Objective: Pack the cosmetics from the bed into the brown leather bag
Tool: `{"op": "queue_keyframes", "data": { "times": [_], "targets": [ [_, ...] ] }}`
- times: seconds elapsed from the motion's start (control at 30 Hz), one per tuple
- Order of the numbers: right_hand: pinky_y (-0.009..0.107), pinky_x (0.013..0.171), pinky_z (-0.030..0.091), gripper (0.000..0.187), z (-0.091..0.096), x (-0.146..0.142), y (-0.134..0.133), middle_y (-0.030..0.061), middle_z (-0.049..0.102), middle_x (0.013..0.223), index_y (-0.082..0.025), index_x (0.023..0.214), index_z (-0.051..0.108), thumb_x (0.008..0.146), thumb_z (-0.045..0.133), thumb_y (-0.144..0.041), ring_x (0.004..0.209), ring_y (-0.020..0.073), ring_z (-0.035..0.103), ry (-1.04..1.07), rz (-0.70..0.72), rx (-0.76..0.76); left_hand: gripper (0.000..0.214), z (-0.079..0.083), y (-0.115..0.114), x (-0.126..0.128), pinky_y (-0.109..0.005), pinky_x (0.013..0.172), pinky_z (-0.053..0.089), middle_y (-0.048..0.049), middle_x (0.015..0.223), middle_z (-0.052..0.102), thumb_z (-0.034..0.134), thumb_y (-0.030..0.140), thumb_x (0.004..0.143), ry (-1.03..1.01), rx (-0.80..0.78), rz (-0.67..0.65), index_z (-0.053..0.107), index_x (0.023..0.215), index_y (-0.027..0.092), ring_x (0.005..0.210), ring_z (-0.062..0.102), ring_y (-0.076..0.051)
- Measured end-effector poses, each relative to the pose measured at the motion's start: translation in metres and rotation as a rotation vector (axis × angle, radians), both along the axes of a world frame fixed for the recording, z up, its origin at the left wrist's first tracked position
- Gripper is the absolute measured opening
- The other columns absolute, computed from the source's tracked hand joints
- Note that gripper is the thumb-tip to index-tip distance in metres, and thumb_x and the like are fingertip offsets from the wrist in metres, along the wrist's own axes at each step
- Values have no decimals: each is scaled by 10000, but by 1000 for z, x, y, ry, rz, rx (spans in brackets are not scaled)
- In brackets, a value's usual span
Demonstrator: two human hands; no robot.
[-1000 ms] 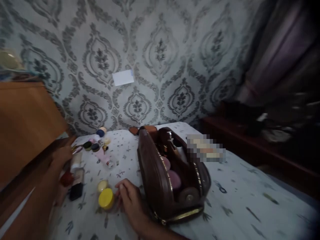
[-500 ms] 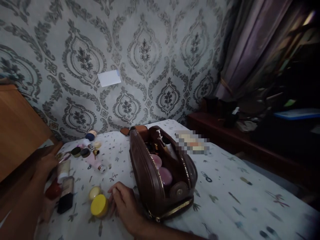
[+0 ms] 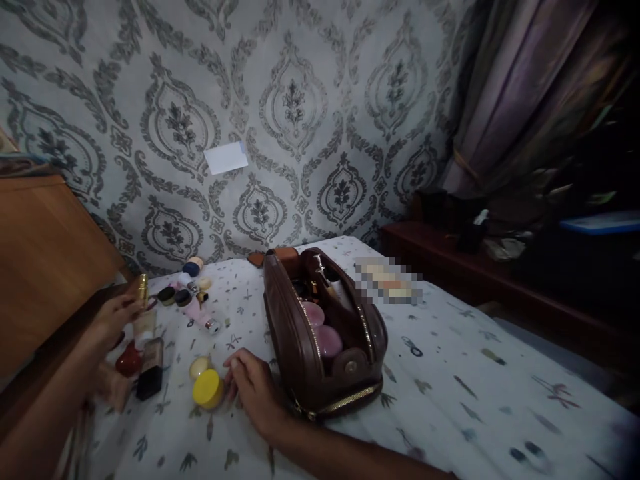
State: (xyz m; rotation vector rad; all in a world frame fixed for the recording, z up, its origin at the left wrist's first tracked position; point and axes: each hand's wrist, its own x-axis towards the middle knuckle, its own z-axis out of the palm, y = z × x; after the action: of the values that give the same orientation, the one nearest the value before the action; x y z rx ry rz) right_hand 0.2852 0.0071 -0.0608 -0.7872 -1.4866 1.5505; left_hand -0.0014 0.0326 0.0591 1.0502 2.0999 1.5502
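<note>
My left hand (image 3: 117, 317) is closed on a slim gold tube (image 3: 143, 287), its end standing up above the fingers. Under and beside that hand lie a pale squeeze tube (image 3: 144, 325), a red rounded item (image 3: 129, 360) and a black-capped foundation bottle (image 3: 151, 370). My right hand (image 3: 253, 383) rests on the sheet with fingers loosely bent and nothing in them, between a yellow-lidded jar (image 3: 208, 389) and a brown cosmetic bag (image 3: 290, 360). The bag gapes unzipped, showing pink round items (image 3: 328, 341) and a white-and-gold tube inside.
Several small cosmetics, including a pink tube (image 3: 197, 313) and dark-lidded jars (image 3: 167, 295), lie at the back left of the patterned sheet (image 3: 470, 400). A wooden cabinet (image 3: 50, 253) stands at left. A blurred-out flat item (image 3: 390, 280) lies right of the bag.
My left hand has risen with the gold tube, which now shows clearly above the fingers. My right hand stays by the bag. The view has shifted slightly.
</note>
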Motion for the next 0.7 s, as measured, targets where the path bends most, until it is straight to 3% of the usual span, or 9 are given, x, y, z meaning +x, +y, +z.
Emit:
{"op": "queue_keyframes", "data": {
  "times": [0.1, 0.23, 0.43, 0.57, 0.7],
  "targets": [
    [215, 468, 337, 263, 2, 0, -1, -20, 550, 688, -197, 871, 554, 916, 418, -418, 506, 103, 492, 29, 2, -22, 141, -9, -16, 51, -187, 656, 507, -10, 755, 711, 692, 87, 689, -457, 66, -190, 635, 804, 145, 724, 640, -121],
    [217, 443, 331, 364, 4, 0, 0, -6, 571, 752, -204, 904, 561, 902, 412, -535, 523, 104, 512, 119, -10, -58, 456, -19, -37, 118, -220, 675, 527, -31, 856, 714, 849, 210, 577, -529, 113, -379, 621, 970, 172, 775, 664, -157],
    [224, 412, 321, 560, 7, -3, 5, -8, 562, 632, -207, 809, 560, 826, 379, -737, 468, 121, 500, 194, -43, -130, 492, -50, -48, 172, -275, 704, 509, -29, 870, 694, 831, 319, 626, -338, 126, -548, 569, 1022, 188, 782, 658, -183],
    [242, 388, 331, 624, 8, -3, 8, -12, 542, 572, -203, 787, 570, 770, 388, -799, 456, 143, 492, 190, -83, -169, 354, -66, -51, 181, -287, 724, 496, -35, 868, 677, 773, 349, 701, -109, 154, -556, 561, 934, 186, 831, 642, -197],
    [260, 465, 401, 526, 9, -1, 9, -13, 548, 575, -212, 765, 564, 803, 443, -723, 560, 172, 542, 203, -116, -102, 318, -70, -62, 183, -297, 762, 489, -46, 902, 668, 729, 354, 762, 33, 162, -519, 576, 983, 184, 869, 635, -206]
  ]
}}
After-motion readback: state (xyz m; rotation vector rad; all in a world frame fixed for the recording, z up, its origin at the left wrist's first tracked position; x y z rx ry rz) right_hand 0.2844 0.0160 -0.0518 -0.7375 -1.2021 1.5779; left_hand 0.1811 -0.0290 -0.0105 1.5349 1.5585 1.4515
